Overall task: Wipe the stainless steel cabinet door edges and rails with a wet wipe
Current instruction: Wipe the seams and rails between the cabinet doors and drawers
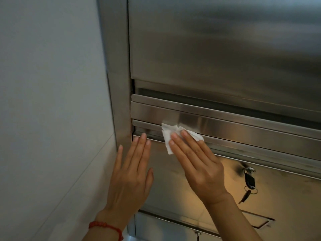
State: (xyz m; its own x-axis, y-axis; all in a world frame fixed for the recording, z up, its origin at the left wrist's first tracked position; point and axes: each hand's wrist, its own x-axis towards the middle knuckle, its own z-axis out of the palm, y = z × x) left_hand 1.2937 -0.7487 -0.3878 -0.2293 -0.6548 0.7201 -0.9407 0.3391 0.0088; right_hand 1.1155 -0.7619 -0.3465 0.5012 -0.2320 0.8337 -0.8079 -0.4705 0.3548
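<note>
A stainless steel cabinet fills the view, with a tall upper door (217, 49) and a lower door (173, 185). Between them run horizontal steel rails (225, 122). My right hand (196, 162) presses a crumpled white wet wipe (169, 134) with straight fingers against the lower rail, where it meets the top edge of the lower door. My left hand (132, 173) lies flat on the lower door near its left edge, fingertips at the rail, holding nothing.
A key bunch (249, 181) hangs from a lock on the lower door, right of my right hand. A vertical steel frame post (118, 84) borders the doors on the left, beside a pale tiled wall (52, 101). A recessed handle (260, 221) sits lower right.
</note>
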